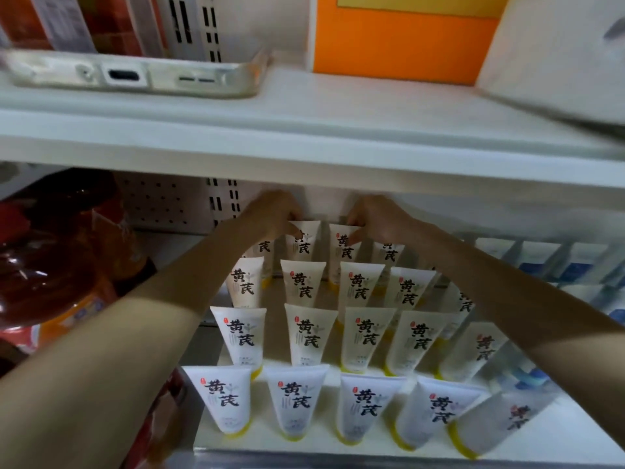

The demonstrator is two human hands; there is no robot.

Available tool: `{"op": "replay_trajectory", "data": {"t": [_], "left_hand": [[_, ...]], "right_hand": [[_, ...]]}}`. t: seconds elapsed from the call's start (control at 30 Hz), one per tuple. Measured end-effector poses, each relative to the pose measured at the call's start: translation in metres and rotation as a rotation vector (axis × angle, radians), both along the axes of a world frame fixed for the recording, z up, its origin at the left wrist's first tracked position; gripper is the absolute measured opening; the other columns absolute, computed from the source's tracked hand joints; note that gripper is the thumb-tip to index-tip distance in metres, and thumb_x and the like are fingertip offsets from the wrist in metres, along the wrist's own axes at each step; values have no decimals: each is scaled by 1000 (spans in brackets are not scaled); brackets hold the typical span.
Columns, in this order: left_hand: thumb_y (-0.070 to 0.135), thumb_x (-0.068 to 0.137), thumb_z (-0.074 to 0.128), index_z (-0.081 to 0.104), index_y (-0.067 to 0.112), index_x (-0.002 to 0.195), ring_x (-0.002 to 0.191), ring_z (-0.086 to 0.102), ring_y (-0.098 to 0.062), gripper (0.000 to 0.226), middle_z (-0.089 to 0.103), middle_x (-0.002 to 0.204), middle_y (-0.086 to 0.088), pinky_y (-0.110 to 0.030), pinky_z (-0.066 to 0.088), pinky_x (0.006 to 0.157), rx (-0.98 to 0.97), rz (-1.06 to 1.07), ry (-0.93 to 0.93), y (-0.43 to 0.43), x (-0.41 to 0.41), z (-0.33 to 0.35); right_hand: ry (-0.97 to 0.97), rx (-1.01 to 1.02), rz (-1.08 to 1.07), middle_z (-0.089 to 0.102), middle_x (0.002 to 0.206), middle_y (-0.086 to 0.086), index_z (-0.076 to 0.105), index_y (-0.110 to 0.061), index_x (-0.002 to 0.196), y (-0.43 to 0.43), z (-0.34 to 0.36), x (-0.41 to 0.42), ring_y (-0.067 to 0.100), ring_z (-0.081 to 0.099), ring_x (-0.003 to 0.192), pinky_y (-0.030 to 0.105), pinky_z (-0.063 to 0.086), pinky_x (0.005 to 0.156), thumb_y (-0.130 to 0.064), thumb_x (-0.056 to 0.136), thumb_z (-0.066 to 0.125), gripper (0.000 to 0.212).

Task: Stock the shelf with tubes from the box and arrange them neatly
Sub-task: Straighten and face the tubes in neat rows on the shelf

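While upright, rear tubes [304, 240] [343, 247] in both grips [274, 211] [375, 218]

White tubes [306, 333], black lettering; yellow caps [348, 369]

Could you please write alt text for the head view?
The left hand pinches the top of one back-row tube on a white shelf, and the right hand the tube beside it. Rows of matching white tubes stand on yellow caps in front; a phone lies on the shelf above.

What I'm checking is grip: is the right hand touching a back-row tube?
Touching. Head view: the right hand pinches the top edge of that back-row tube.
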State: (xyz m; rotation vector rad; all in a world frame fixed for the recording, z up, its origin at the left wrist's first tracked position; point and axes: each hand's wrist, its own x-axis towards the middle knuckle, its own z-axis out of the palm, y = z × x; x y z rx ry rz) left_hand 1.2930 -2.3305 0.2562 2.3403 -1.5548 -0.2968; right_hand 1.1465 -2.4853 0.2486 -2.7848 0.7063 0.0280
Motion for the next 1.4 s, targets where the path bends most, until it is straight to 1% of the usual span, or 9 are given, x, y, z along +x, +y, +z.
{"op": "replay_trajectory", "data": {"t": [0.43,0.6,0.73,0.83,0.9,1.0,1.07,1.23,1.4], "left_hand": [[23,81,71,69,14,102,90,59,-19,23,68,100,-4,-27,43,76,37,-10,-14,-3,6,0],[25,79,73,68,15,106,96,61,-21,29,69,106,-4,-32,48,84,78,-13,5,-6,5,4],[20,80,72,65,12,111,95,59,-16,33,65,112,-2,-22,44,67,24,-54,67,-9,-3,9],[22,79,73,65,14,112,94,58,-14,35,66,114,-2,-23,45,76,-7,-81,42,-14,-8,11],[24,81,71,65,15,115,98,58,-14,35,65,114,0,-23,42,81,-19,-106,-1,-16,-13,13],[25,82,69,64,17,116,105,56,-14,35,64,114,3,-23,38,83,-56,-153,-14,-23,-22,16],[28,79,72,65,17,113,102,58,-12,36,65,109,4,-24,40,81,-56,-177,-2,-31,-30,18],[35,76,74,69,22,103,102,58,-15,30,66,104,8,-36,47,91,10,-221,-114,-52,-41,12],[41,80,69,65,20,112,106,56,-18,38,63,114,3,-35,45,92,77,-237,-210,-59,-43,-2]], "right_hand": [[-40,13,52,71,86,-3,73,-17,93,8,7,-9,14,64,80,37,52,84,-26,75,76,20],[-46,90,35,65,89,-15,71,-21,102,4,9,-12,9,62,89,36,49,90,-32,73,77,31],[-57,174,-15,63,99,-12,63,-23,109,-5,21,-28,10,60,98,36,44,98,-35,73,76,40],[-111,271,-55,65,108,-1,62,-18,113,-15,28,-50,16,61,104,39,42,102,-22,76,76,39],[-140,291,-102,67,106,-4,63,-23,108,-25,29,-65,14,62,101,41,43,102,-24,73,79,38],[-136,270,-156,68,99,-12,65,-29,101,-40,30,-81,11,63,98,39,45,100,-32,68,82,37],[-147,276,-163,69,99,-6,68,-21,103,-42,31,-88,11,64,95,33,47,98,-25,69,82,37],[-111,171,-101,70,94,-1,73,-12,99,-33,23,-84,8,62,82,10,44,72,-22,73,79,29],[-108,115,-76,72,89,9,75,-8,88,-30,11,-74,22,65,81,19,42,64,-22,74,78,20]]}}
